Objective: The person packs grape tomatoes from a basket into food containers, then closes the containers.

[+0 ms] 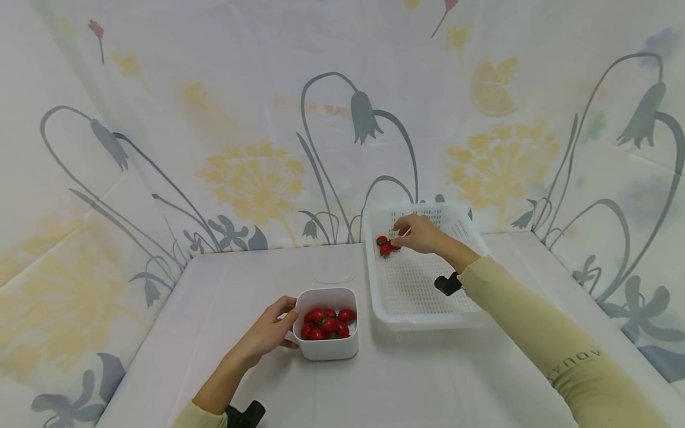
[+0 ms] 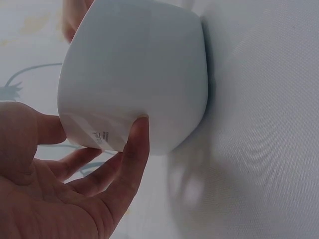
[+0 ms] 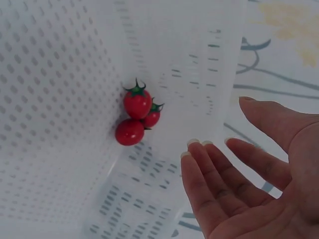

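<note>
In the head view, a small white container (image 1: 330, 349) holds several red cherry tomatoes (image 1: 329, 325). My left hand (image 1: 270, 330) holds it by the left side, thumb at the rim and fingers against the outer wall (image 2: 134, 64). To the right, my right hand (image 1: 420, 233) hovers inside a white perforated basket (image 1: 377, 297). Its fingers (image 3: 209, 179) are parted from the thumb with nothing between them in the right wrist view. Three cherry tomatoes (image 3: 137, 103) with green stems lie together near the basket's wall, a short way from the fingertips.
Both containers stand on a white-covered table (image 1: 214, 291). A faint clear lid-like outline (image 1: 334, 276) shows behind the small container. A floral-printed cloth (image 1: 257, 119) hangs around the table's back and sides.
</note>
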Action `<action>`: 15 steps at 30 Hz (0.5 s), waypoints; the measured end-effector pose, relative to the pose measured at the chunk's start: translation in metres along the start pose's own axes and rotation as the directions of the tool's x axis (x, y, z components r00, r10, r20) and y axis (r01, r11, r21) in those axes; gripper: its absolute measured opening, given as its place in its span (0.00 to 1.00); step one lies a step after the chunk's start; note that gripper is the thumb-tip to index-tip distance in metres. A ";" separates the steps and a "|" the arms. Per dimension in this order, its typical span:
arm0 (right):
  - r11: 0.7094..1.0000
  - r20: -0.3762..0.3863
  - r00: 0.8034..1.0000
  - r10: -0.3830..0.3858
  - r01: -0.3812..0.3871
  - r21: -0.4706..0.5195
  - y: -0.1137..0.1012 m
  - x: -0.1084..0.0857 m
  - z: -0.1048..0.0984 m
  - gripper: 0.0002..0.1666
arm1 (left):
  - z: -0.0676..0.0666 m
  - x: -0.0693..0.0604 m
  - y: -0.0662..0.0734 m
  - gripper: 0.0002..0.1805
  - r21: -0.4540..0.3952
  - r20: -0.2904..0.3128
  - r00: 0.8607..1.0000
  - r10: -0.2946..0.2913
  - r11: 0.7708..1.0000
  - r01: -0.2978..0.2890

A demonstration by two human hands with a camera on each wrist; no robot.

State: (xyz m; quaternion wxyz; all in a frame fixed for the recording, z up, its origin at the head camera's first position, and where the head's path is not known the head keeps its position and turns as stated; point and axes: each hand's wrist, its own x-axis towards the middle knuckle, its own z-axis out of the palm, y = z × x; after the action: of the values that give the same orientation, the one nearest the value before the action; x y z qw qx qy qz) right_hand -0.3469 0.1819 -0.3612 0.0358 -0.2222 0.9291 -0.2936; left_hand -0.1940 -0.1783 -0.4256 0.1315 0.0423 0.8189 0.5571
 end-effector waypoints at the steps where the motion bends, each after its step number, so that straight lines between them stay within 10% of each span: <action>1: 1.000 -0.001 1.000 0.012 -0.012 0.000 0.002 0.002 -0.001 0.23 | 0.000 0.000 0.001 0.18 0.000 0.001 1.000 0.001 1.000 -0.001; 15: 0.961 0.077 0.969 0.234 -0.242 0.130 0.041 0.023 0.010 0.30 | 0.000 0.001 -0.002 0.19 -0.013 0.015 1.000 0.006 1.000 -0.006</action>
State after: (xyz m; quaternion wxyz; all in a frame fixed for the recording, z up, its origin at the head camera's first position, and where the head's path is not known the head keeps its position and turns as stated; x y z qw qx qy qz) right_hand -0.3815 0.1961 -0.3911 0.1142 -0.1145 0.9250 -0.3439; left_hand -0.1950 -0.1794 -0.4277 0.1362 0.0483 0.8142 0.5624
